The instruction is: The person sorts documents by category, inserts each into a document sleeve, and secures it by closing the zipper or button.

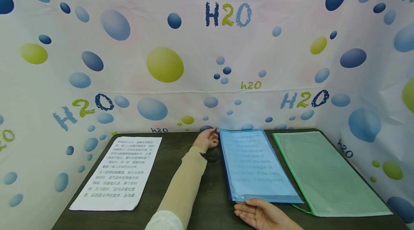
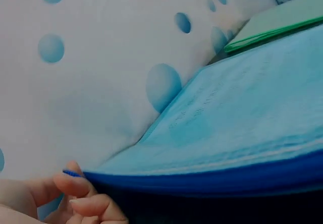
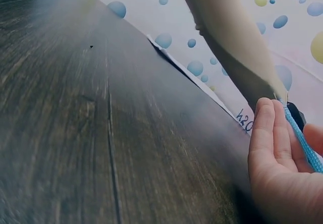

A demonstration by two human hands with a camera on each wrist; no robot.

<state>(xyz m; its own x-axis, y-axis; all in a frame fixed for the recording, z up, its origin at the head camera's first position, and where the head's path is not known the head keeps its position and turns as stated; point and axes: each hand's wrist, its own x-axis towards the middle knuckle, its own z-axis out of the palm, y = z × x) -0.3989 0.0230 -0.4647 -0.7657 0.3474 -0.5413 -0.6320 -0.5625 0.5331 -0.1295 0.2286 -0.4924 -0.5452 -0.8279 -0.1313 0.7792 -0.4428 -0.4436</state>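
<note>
A blue mesh zip document pouch (image 1: 255, 165) lies on the dark table, printed text showing faintly through its front. At its far left corner my left hand (image 1: 207, 139) pinches the small blue zipper pull (image 2: 72, 173) between thumb and finger. The pouch's blue side edge runs toward me from that hand. My right hand (image 1: 260, 212) grips the near edge of the pouch, thumb on one side and fingers on the other. In the right wrist view this light blue edge (image 3: 303, 138) passes between the thumb and the fingers.
A white printed sheet (image 1: 118, 172) lies at the left of the dark wooden table (image 1: 168, 172). To the right is a green mesh zip pouch (image 1: 333, 176), its cord near the blue pouch's corner. A dotted backdrop (image 1: 194, 36) stands behind the table's far edge.
</note>
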